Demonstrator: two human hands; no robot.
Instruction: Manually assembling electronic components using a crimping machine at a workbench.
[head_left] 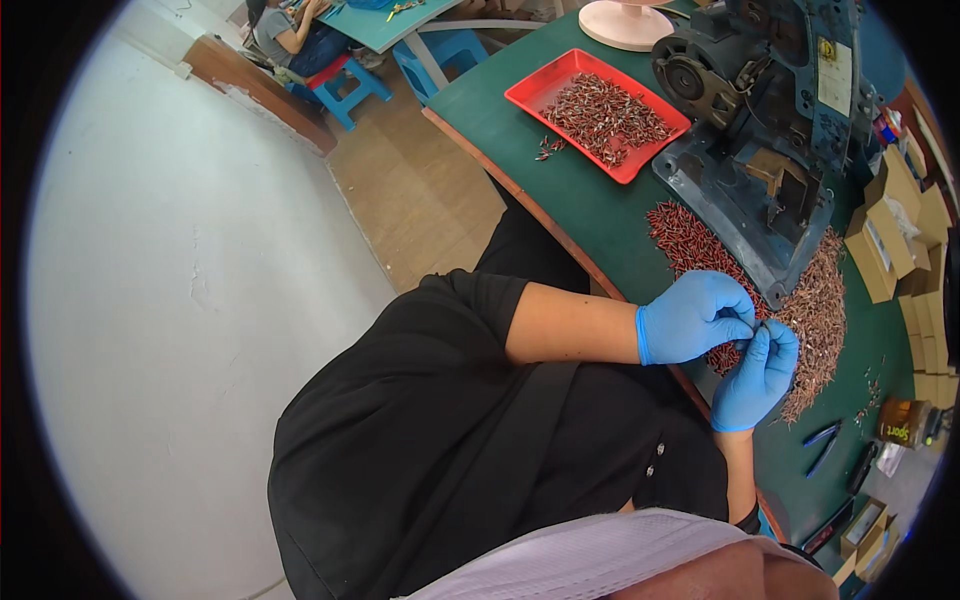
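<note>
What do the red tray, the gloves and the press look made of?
Red tray: likely plastic, with a smooth, even colour and a moulded rim. Gloves on the left hand and right hand: thin blue rubber, perhaps nitrile, tight and creased. Press: painted metal, blue, chipped and grimy.

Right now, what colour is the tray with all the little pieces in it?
The tray is bright red; the head view shows it on the green table.
</note>
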